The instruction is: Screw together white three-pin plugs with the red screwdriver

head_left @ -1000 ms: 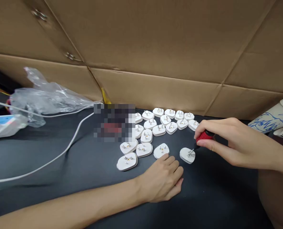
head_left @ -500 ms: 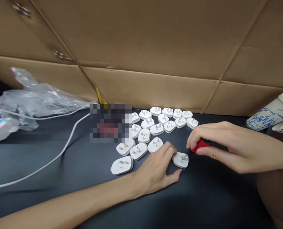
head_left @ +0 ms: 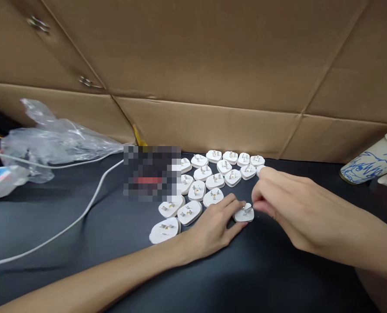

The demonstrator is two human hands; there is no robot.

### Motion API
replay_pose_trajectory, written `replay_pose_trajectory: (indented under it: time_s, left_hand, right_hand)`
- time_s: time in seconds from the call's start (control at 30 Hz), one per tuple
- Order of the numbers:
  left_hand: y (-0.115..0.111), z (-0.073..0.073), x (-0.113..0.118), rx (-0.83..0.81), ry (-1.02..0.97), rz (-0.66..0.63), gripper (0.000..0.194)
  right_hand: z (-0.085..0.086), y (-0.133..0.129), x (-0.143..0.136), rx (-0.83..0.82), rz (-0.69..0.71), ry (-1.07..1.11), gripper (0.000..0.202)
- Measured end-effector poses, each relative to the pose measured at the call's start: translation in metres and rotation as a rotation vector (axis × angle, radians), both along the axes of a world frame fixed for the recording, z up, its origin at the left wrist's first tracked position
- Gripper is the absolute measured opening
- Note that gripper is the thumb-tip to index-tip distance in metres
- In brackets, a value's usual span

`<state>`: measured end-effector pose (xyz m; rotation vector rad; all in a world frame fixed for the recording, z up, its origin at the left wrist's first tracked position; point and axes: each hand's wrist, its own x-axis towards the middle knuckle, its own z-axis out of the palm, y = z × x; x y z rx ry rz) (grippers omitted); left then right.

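Note:
My left hand (head_left: 214,224) lies on the dark table, thumb and fingers pinching the edges of a white plug (head_left: 244,214). That plug sits flat with its metal prongs facing up. My right hand (head_left: 287,206) is closed just right of it, fingertips close above the plug. A screwdriver is in that hand; its red handle, plain half a second ago, is now hidden by the fingers. A thin piece of its shaft seems to meet the plug among the prongs. More white plugs (head_left: 189,213), prongs up, lie in rough rows beyond my left hand.
Cardboard (head_left: 206,115) stands as a wall along the back. At left are a clear plastic bag (head_left: 66,141), a white cable (head_left: 92,202) and a white power strip (head_left: 1,182). A patterned cup (head_left: 372,158) leans at far right. A blurred patch (head_left: 152,174) hides things behind the plugs.
My right hand has turned and come down nearer the plug, covering the red handle. My left thumb has closed in against the plug. The view has shifted slightly.

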<state>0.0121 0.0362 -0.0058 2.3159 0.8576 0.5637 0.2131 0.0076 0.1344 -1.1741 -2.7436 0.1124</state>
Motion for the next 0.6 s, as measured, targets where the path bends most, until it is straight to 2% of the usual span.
replay_pose_trajectory:
  time_s: [0.1, 0.17, 0.3, 0.37, 0.43, 0.47, 0.5, 0.53, 0.6]
  left_hand:
    - [0.004, 0.002, -0.002, -0.023, -0.013, -0.034, 0.015]
    - [0.004, 0.003, -0.002, -0.019, -0.015, -0.072, 0.021]
    - [0.003, 0.0, -0.003, 0.017, -0.036, -0.115, 0.027]
    - [0.002, -0.002, -0.003, 0.029, -0.05, -0.115, 0.025]
    - [0.002, -0.004, -0.004, 0.031, -0.054, -0.114, 0.022]
    - [0.002, -0.004, -0.004, 0.034, -0.056, -0.113, 0.02]
    - [0.002, -0.004, -0.004, 0.039, -0.06, -0.116, 0.018]
    - [0.002, -0.004, -0.004, 0.044, -0.062, -0.123, 0.017]
    - [0.002, -0.004, -0.004, 0.061, -0.055, -0.145, 0.019]
  right_hand:
    - [0.004, 0.004, -0.001, -0.119, 0.074, 0.017, 0.023]
    - [0.003, 0.007, 0.0, -0.149, 0.049, 0.063, 0.017]
    - [-0.003, 0.005, 0.003, 0.031, -0.134, 0.044, 0.016]
    - [-0.001, 0.0, 0.003, 0.007, -0.044, 0.0, 0.019]
    - [0.004, -0.005, 0.001, -0.081, 0.112, 0.005, 0.03]
    - [0.005, -0.007, 0.0, -0.153, 0.143, -0.02, 0.035]
    - [0.006, -0.007, -0.002, -0.208, 0.224, -0.031, 0.033]
    - [0.005, -0.006, -0.004, -0.16, 0.229, -0.011, 0.023]
    - [0.0, -0.003, -0.004, 0.056, 0.035, 0.006, 0.011]
